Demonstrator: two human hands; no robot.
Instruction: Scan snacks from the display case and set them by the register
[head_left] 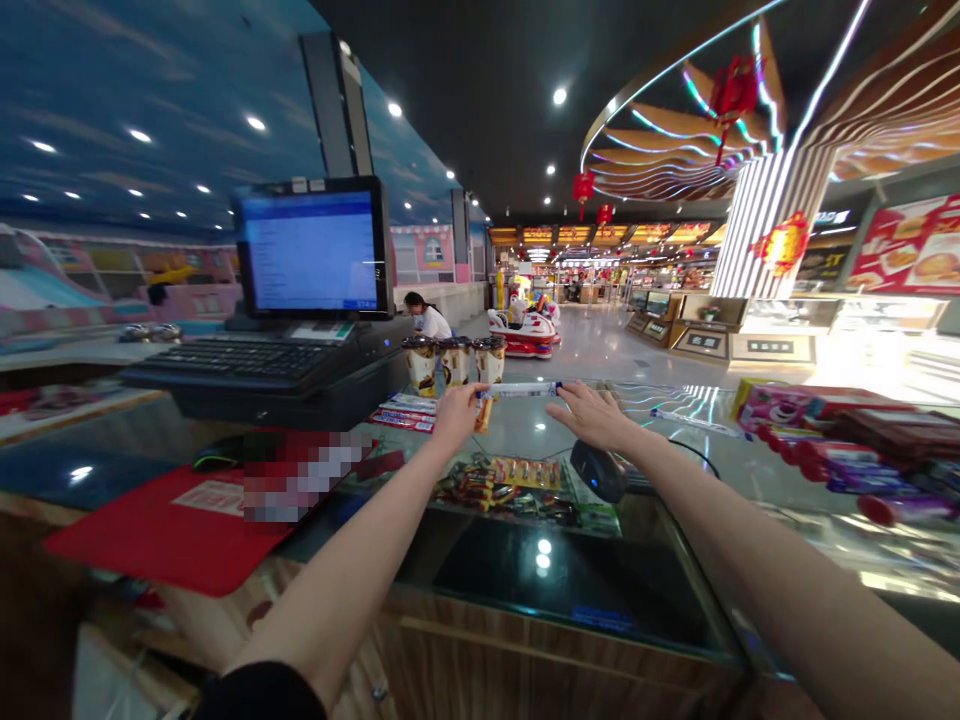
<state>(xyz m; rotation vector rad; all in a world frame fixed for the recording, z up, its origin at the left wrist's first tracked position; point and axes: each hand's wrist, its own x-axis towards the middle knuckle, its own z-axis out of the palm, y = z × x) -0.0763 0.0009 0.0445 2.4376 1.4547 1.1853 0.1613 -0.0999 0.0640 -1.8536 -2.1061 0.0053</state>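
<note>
A long, thin white-and-blue packet [519,390] is stretched level between my two hands above the glass counter. My left hand [457,415] is closed on its left end. At the other end, the fingertips of my right hand [592,412] touch the packet; these fingers are stretched out and the thumb stands apart. Just below my right hand sits a black barcode scanner [600,470]. Flat red, white and blue packets [405,412] lie to the left of my left hand. Behind them stand several lidded brown-and-white cups [454,362].
At left are a monitor [313,250], a keyboard [232,355] and a red mat [172,530] with a mouse [219,453]. Packaged sweets [847,440] are piled at right. Another thin packet [697,422] lies nearby. Beyond the counter a person [431,318] is bent forward.
</note>
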